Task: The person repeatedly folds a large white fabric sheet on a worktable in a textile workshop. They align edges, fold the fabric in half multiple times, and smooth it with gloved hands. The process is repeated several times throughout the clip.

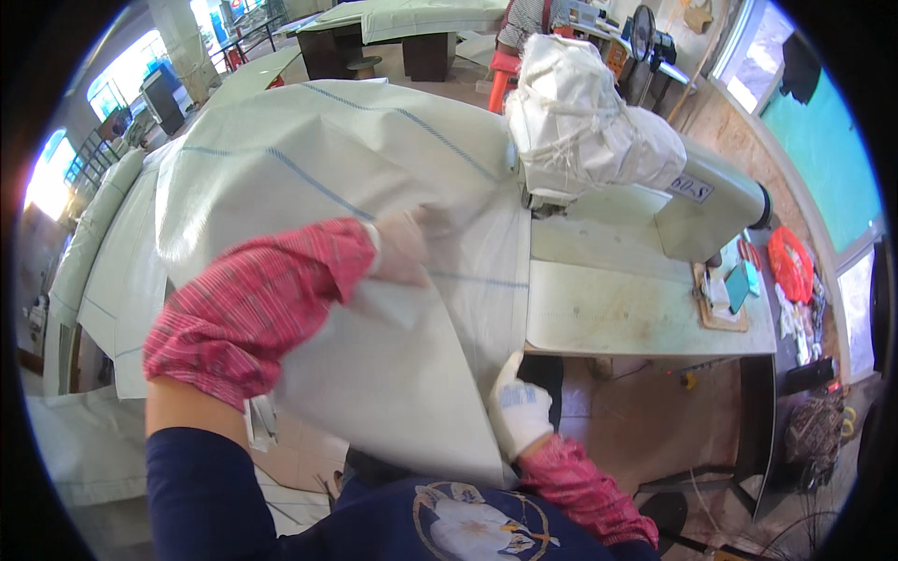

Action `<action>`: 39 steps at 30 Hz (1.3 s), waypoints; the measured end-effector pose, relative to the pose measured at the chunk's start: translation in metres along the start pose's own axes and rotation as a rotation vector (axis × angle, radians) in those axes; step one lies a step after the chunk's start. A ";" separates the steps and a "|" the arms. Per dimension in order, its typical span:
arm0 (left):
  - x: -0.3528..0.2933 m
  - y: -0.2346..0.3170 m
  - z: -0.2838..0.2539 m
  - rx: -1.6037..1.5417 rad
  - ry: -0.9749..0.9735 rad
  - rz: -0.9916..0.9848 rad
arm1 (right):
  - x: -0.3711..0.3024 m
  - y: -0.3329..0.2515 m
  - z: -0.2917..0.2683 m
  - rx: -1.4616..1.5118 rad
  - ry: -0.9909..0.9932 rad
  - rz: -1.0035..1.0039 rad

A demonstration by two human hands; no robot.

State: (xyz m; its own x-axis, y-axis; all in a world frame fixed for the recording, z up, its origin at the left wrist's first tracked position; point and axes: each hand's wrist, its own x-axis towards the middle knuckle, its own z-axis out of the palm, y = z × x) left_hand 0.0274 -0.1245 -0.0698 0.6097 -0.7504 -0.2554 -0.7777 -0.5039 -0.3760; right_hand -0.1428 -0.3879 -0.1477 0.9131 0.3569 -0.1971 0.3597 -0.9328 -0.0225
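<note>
A large white woven plastic sheet [309, 215] with blue dashed lines spreads in front of me and hangs toward my lap. My left hand [407, 248], in a white glove, is on its upper surface at the middle; motion smears the fingers, so their closing cannot be told. At the sheet's near right edge, my right hand [522, 411], also gloved, grips the material, one digit pointing forward along the edge. The sheet's right border runs up to an industrial sewing machine [711, 210], whose head is wrapped in white cloth [575, 122].
The machine's pale table [627, 304] extends to my right, bearing a small tray [720, 304] with tools. A red plastic bag [790, 265] lies beyond it. A black fan [644, 37] stands behind the machine. At the back, a person sits on a red stool [503, 75].
</note>
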 end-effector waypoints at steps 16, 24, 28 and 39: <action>-0.131 0.146 -0.229 -0.257 0.183 0.496 | 0.199 0.008 -0.058 -0.542 0.331 -0.272; 0.020 0.152 -0.222 -0.740 0.181 0.371 | 0.032 -0.039 0.058 0.706 -0.169 -1.092; 0.042 0.100 -0.132 -0.103 0.197 0.062 | -0.035 -0.002 0.012 0.668 -0.526 -0.818; 0.054 0.105 -0.052 -0.302 0.023 -0.149 | -0.024 0.014 -0.013 1.341 0.224 0.060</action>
State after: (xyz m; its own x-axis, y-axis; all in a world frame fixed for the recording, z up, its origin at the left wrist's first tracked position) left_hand -0.0287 -0.2403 -0.0767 0.7189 -0.6669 -0.1960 -0.6930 -0.7099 -0.1260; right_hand -0.1571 -0.4092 -0.1306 0.9780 0.1953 -0.0727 -0.0257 -0.2327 -0.9722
